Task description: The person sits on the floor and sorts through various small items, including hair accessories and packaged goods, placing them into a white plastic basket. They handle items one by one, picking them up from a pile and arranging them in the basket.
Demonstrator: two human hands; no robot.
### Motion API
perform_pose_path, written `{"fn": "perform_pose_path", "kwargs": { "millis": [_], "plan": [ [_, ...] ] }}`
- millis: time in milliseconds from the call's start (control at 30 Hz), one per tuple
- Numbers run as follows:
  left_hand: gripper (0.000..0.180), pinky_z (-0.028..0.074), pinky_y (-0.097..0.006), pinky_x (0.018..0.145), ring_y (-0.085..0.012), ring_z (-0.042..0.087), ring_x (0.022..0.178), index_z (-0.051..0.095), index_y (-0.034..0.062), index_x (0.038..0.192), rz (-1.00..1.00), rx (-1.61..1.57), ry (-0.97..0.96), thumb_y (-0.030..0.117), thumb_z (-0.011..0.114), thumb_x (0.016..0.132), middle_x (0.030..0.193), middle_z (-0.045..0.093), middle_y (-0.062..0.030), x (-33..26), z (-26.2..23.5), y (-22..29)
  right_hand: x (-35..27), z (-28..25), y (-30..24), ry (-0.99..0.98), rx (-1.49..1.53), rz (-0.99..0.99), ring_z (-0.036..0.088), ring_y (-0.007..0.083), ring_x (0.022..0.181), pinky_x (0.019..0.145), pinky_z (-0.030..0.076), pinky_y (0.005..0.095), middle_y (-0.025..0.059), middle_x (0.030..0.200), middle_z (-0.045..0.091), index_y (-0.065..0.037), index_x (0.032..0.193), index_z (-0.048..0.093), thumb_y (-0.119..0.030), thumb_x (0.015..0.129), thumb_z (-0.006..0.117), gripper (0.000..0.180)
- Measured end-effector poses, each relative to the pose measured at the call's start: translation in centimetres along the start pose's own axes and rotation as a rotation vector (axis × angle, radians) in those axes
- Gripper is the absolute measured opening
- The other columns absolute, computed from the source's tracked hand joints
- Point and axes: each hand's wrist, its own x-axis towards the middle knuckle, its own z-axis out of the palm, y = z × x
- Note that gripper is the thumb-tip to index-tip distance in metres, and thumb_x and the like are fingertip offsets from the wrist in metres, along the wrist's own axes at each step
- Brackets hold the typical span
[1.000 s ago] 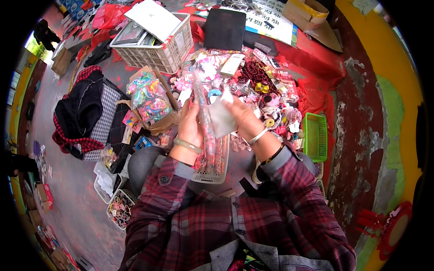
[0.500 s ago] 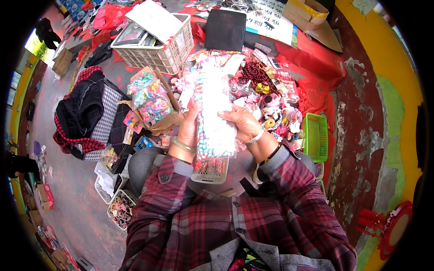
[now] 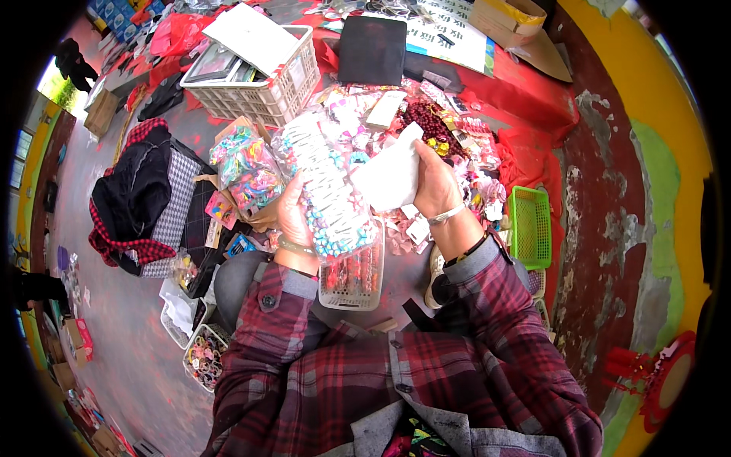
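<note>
My left hand (image 3: 294, 217) is closed on the left edge of a clear plastic bag (image 3: 324, 190). Rows of white, clip-like strips with blue and multicoloured ends show through the plastic. A white sheet of paper (image 3: 387, 177), slightly crumpled, is pinched in my right hand (image 3: 438, 181), beside the bag. Below the bag stands a white plastic basket (image 3: 350, 305) with red packaged pieces in it. Beyond both hands spreads a pile of small accessories, with dark red beads (image 3: 423, 122) among them.
To the left are a cardboard box (image 3: 268, 217) of colourful bagged goods and a black jacket (image 3: 141, 183). A large crate (image 3: 274, 99) stands behind them. On the right is a green basket (image 3: 531, 228), near the peeling wall (image 3: 601, 251).
The white sheet has come away from the front of the bag, moving right with my right hand. The bag has tilted and shifted left in my left hand, uncovering its contents.
</note>
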Motion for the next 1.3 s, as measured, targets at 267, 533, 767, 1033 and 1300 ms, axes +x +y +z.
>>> {"fn": "perform_pose_path", "kwargs": {
  "millis": [267, 533, 767, 1033, 1300],
  "plan": [
    [0.048, 0.053, -0.04, 0.081, -0.0269, 0.064, 0.093, 0.048, -0.0007, 0.125, 0.0, 0.023, 0.098, 0.033, 0.05, 0.091, 0.111, 0.062, -0.0159, -0.3, 0.0, -0.7, 0.3, -0.4, 0.6, 0.024, -0.145, -0.188, 0.059, 0.0197, 0.097, 0.088, 0.046, 0.0338, 0.0082, 0.111, 0.061, -0.003, 0.118, 0.051, -0.02, 0.093, 0.048, 0.03],
    [0.045, 0.051, -0.038, 0.085, -0.0258, 0.063, 0.095, 0.049, -0.0023, 0.123, 0.107, 0.071, 0.153, 0.029, 0.053, 0.091, 0.11, 0.062, -0.0136, -0.2, 0.0, 0.3, 0.0, -0.9, 0.2, 0.057, -0.392, -0.255, 0.057, 0.0079, 0.081, 0.07, 0.044, 0.0271, -0.0009, 0.086, 0.065, -0.004, 0.092, 0.066, -0.018, 0.087, 0.061, 0.015],
    [0.056, 0.048, -0.047, 0.09, -0.0342, 0.059, 0.103, 0.044, -0.0031, 0.127, 0.126, 0.006, 0.038, 0.035, 0.054, 0.088, 0.116, 0.058, -0.0188, -0.3, 1.9, 1.0, 1.7, -3.7, -1.7, 0.022, -1.061, -0.475, 0.058, 0.0091, 0.082, 0.075, 0.046, 0.0258, 0.0023, 0.091, 0.066, -0.001, 0.097, 0.066, -0.012, 0.082, 0.065, 0.019],
    [0.064, 0.048, -0.045, 0.09, -0.037, 0.054, 0.112, 0.037, -0.0032, 0.133, 0.089, 0.043, 0.051, 0.039, 0.052, 0.087, 0.125, 0.05, -0.0246, -0.4, 2.3, 0.9, -2.5, 0.5, -5.1, -0.296, -0.769, -0.181, 0.06, 0.0141, 0.089, 0.08, 0.046, 0.0274, 0.0079, 0.099, 0.066, 0.002, 0.092, 0.068, -0.006, 0.079, 0.064, 0.016],
    [0.065, 0.047, -0.048, 0.092, -0.0379, 0.051, 0.115, 0.033, -0.0037, 0.136, -0.033, 0.015, -0.039, 0.035, 0.053, 0.087, 0.129, 0.048, -0.0224, -0.4, 3.3, 0.0, -2.5, 0.7, -4.9, -0.438, -1.013, -0.391, 0.058, 0.0079, 0.082, 0.074, 0.047, 0.0233, 0.0037, 0.091, 0.064, -0.001, 0.09, 0.066, -0.005, 0.084, 0.057, 0.012]
  ]
}}
